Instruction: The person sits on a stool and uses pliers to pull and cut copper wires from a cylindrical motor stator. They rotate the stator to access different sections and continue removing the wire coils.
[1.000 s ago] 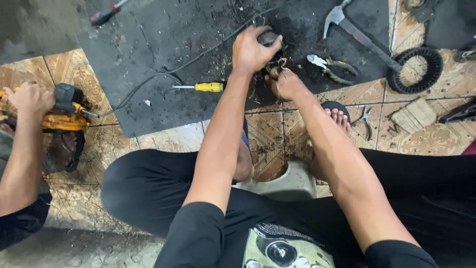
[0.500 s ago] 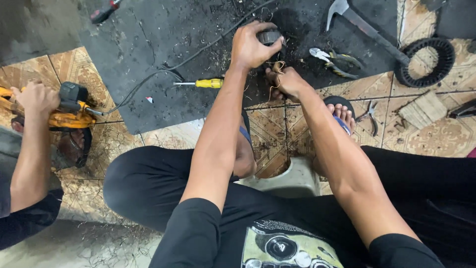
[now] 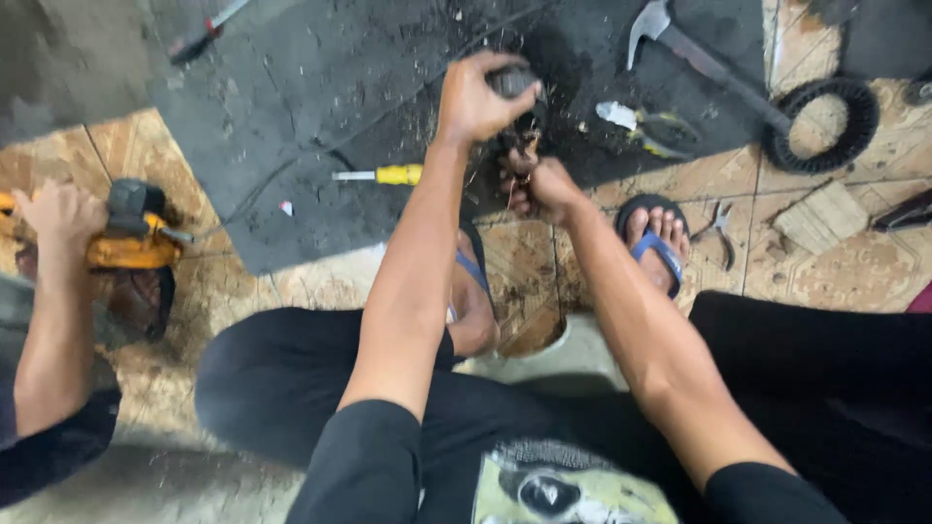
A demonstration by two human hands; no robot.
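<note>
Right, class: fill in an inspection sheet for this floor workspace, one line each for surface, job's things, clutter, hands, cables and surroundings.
Surface: dark rubber mat, dirty with grit, laid on a patterned tile floor.
Job's things: a dark tool handle in the left hand; a small part with thin wires at the right hand, too small to tell apart.
Clutter: yellow-handled screwdriver, hammer, pliers, toothed black ring, second small pliers.
Hands: left hand gripping the handle; right hand pinching the part.
Cables: a thin dark cable running across the mat.
Surroundings: another person's hand on an orange power tool.
</note>
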